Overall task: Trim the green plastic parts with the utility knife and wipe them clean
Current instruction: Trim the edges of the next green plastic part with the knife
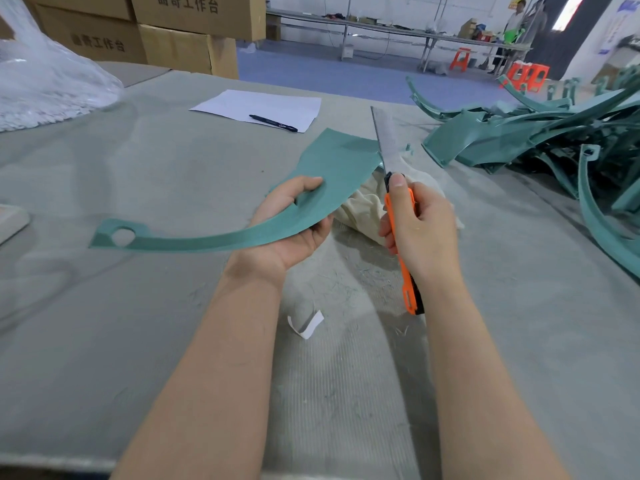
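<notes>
My left hand (294, 223) grips a curved green plastic part (325, 174) near its wide end, thumb on top and fingers underneath. The part's narrow tail, with a round hole, reaches left above the table. My right hand (419, 226) holds an orange utility knife (403, 265) by its handle, thumb pressed near the blade base. The long extended blade (386, 143) points away from me and lies against the part's right edge. A cream cloth (363, 206) is bunched on the table beneath both hands.
A heap of green plastic parts (540, 136) fills the table's right side. A paper sheet (263, 107) with a black pen (273, 123) lies farther back. A clear plastic bag (45, 81) and cardboard boxes (173, 46) stand at left. A white scrap (306, 325) lies near me.
</notes>
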{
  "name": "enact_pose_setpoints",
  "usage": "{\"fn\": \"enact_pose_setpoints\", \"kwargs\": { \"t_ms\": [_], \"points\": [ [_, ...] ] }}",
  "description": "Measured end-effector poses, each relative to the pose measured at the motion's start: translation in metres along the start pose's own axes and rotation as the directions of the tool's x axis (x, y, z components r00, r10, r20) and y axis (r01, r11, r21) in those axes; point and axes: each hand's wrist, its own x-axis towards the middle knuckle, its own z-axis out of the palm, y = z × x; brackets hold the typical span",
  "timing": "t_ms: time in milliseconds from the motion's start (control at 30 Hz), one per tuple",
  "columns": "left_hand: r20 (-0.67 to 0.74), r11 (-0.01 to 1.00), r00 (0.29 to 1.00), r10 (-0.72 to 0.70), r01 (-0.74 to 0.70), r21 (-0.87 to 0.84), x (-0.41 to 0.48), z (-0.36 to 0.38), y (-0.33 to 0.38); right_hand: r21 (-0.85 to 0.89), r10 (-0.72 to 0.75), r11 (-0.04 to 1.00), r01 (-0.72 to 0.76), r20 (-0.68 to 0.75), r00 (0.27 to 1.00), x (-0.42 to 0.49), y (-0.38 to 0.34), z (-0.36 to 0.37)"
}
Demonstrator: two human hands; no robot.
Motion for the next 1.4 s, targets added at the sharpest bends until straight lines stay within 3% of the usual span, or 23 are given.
{"fn": "enact_pose_setpoints", "kwargs": {
  "t_ms": [200,300,367,467,567,667,900,1167,1400],
  "points": [
    [0.053,0.99,0.993,-0.102,0.107,-0.089,0.002,0.0,0.001,-0.017,-0.069,0.997,0.073,0.187,0.98,-0.007,-0.001,0.008],
    [0.041,0.989,0.995,-0.086,0.09,-0.121,0.002,-0.001,0.002,-0.07,-0.12,0.986,0.149,0.313,0.942,-0.011,-0.004,0.011],
    [0.008,0.993,1.0,-0.005,0.006,-0.115,0.002,0.0,0.002,-0.059,-0.119,0.987,0.146,0.326,0.938,-0.012,-0.005,0.009],
    [-0.017,0.987,0.988,0.153,-0.153,-0.047,0.001,0.005,-0.002,0.029,-0.077,0.997,0.072,0.272,0.959,-0.011,-0.005,0.008],
    [0.05,0.962,0.965,0.257,-0.26,0.077,0.001,0.005,-0.005,0.113,-0.042,0.993,0.027,0.129,0.991,-0.008,-0.006,0.009],
    [0.108,0.94,0.952,0.286,-0.301,0.163,0.0,0.007,-0.007,0.129,-0.017,0.991,0.019,-0.015,1.0,-0.006,-0.007,0.008],
    [0.087,0.897,0.958,0.274,-0.287,0.336,-0.001,0.01,-0.011,0.236,0.049,0.972,-0.001,-0.198,0.979,-0.002,-0.008,0.004],
    [0.111,0.917,0.956,0.271,-0.291,0.273,-0.002,0.009,-0.011,0.4,0.213,0.911,-0.106,-0.233,0.949,0.006,-0.001,-0.007],
    [0.036,0.938,0.956,0.291,-0.293,0.186,-0.001,0.01,-0.011,0.341,0.2,0.927,-0.153,-0.108,0.974,0.005,0.003,-0.008]
  ]
}}
